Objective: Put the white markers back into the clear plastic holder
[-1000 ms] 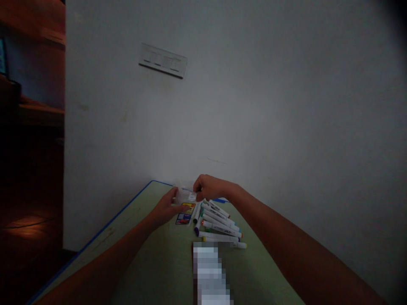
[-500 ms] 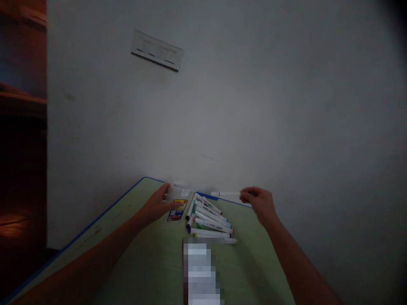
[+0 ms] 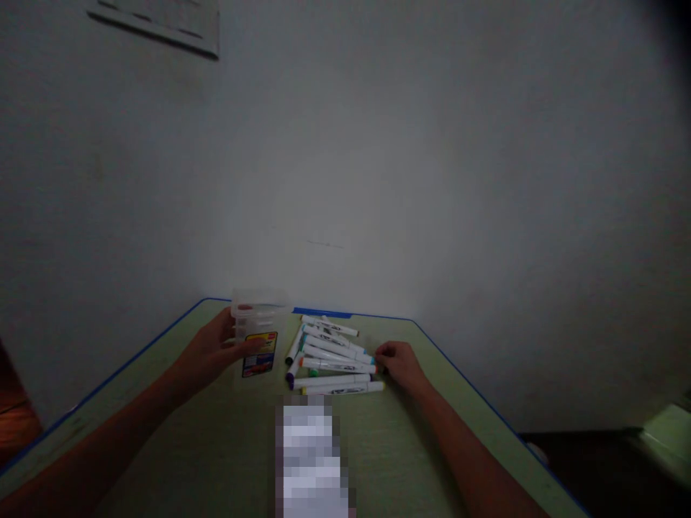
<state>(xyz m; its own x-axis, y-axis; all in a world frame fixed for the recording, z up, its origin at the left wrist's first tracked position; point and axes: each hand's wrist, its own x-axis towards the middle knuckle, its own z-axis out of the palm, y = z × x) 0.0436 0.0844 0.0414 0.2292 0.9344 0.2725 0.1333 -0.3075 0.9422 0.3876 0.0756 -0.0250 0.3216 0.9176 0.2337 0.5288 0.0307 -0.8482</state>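
Observation:
My left hand (image 3: 229,342) is wrapped round a clear plastic container (image 3: 260,316), its thumb over the red, yellow and blue label. The container stands upright at the left of a pile of white markers (image 3: 335,349) with coloured ends. At the pile's right edge, my right hand (image 3: 391,360) has its fingertips pinched near the orange end of one marker (image 3: 339,365). Whether those fingers grip it is too dim to tell. A marker with yellow ends (image 3: 343,388) lies nearest to me.
The pale green table (image 3: 216,446) has a blue edge and meets a grey wall (image 3: 350,180). A blue strip (image 3: 322,313) lies at its back edge. A blurred-out pale object (image 3: 313,460) lies at the front middle. A switch plate (image 3: 156,25) is on the wall.
The view has shifted right. My right hand has come down and left to the pile; the white marker near it at the back edge is no longer there. The container now stands more clearly in my left hand.

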